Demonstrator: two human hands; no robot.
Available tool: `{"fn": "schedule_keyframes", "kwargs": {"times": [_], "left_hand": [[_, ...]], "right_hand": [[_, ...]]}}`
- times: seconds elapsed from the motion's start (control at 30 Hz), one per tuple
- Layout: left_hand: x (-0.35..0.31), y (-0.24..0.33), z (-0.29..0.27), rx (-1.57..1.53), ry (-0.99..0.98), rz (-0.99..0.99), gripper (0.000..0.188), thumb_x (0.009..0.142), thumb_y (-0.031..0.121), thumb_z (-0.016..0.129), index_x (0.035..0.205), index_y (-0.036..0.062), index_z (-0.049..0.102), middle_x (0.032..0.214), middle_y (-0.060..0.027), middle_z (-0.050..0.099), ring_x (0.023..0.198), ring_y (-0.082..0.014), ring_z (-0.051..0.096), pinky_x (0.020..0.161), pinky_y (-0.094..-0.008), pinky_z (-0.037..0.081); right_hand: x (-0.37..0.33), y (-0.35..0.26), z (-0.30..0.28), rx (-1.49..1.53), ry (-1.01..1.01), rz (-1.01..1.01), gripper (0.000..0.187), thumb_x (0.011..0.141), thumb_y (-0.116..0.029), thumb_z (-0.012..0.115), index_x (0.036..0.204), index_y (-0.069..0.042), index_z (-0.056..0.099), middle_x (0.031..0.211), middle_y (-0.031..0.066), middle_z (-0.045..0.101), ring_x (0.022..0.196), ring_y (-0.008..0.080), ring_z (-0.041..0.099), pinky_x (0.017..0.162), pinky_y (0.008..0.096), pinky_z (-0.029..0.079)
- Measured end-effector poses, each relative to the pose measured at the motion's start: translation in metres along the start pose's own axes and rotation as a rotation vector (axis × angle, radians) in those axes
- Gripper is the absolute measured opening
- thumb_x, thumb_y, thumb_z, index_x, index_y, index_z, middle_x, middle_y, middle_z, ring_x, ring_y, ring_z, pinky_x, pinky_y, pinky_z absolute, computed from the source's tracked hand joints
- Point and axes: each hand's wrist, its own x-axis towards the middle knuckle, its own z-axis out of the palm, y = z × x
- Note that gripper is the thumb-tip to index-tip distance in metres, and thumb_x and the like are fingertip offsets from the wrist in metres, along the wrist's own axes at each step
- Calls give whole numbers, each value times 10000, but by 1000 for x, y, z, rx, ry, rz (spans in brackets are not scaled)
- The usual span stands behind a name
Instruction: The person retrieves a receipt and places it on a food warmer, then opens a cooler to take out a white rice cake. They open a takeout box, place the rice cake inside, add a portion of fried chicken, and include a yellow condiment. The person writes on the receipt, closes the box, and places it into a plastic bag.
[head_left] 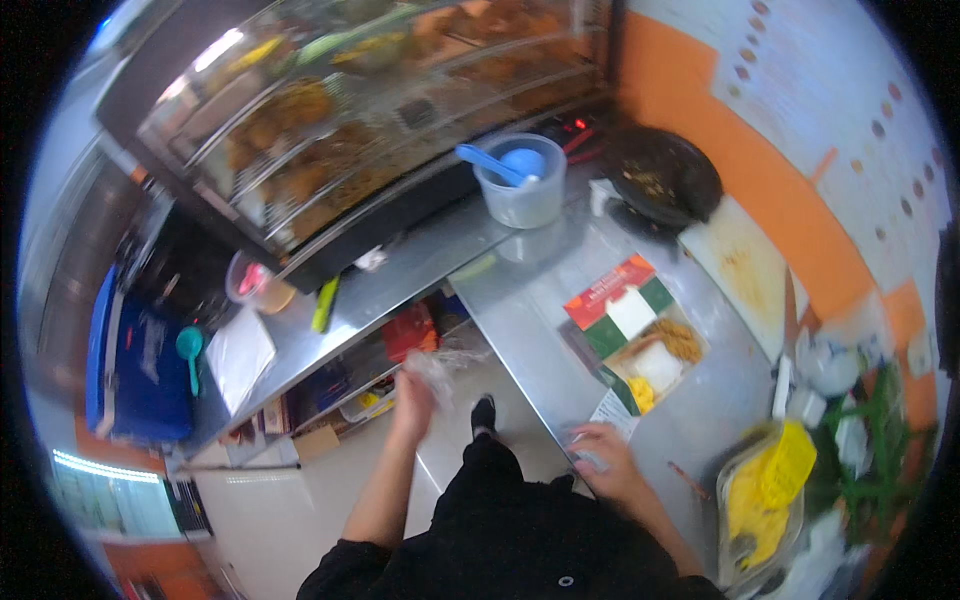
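My left hand (412, 405) is over the gap in front of the shelf, closed on a crumpled piece of thin clear plastic (440, 372); whether it is a bag or a glove is unclear. My right hand (608, 462) rests at the steel counter's edge with curled fingers and something small and whitish at them, too blurred to name. Just beyond it lies a printed paper slip (614, 412), against an open red and green food box (655, 294). Inside the box are white rice (658, 368), a brown fried piece (680, 341) and yellow food (641, 394).
A glass food cabinet (400, 115) stands at the back. Near it are a clear tub (525, 207) with a blue ladle, a dark pan (665, 175) and a stained cutting board (740, 265). A tray of yellow food (752, 520) sits at right, a blue box (135, 370) at left.
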Motion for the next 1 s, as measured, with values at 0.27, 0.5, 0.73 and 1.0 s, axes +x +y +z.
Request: {"fn": "schedule_keyframes", "kwargs": {"times": [0.27, 0.5, 0.73, 1.0], "left_hand": [[242, 81, 28, 1364, -108, 1137, 374, 799, -12, 522, 1151, 58, 628, 938, -167, 488, 935, -341, 504, 890, -434, 401], [296, 79, 28, 1938, -162, 1076, 330, 904, 204, 526, 1197, 77, 610, 1273, -110, 569, 1157, -359, 506, 922, -478, 421], [340, 65, 45, 1956, -58, 685, 561, 968, 379, 338, 1371, 6, 448, 1376, -214, 481, 1213, -425, 485, 1014, -481, 388], [377, 59, 33, 1604, -207, 991, 446, 975, 263, 439, 1334, 2, 488, 1305, -222, 540, 1211, -381, 508, 1002, -481, 401]], "right_hand": [[-81, -14, 8, 666, -112, 777, 405, 900, -229, 609, 1282, -109, 548, 882, 33, 539, 959, 176, 564, 847, 326, 463], [-120, -59, 90, 166, 57, 1144, 469, 905, -139, 568, 1366, -131, 480, 959, 86, 644, 882, 199, 593, 839, 345, 468], [-128, -43, 51, -530, 941, 1167, 403, 874, -84, 548, 1274, -124, 528, 1000, 122, 610, 876, 281, 601, 781, 371, 485], [-156, 17, -5, -855, 806, 1252, 308, 867, -123, 538, 1174, -122, 520, 1069, 152, 599, 962, 359, 602, 763, 472, 499]]}}
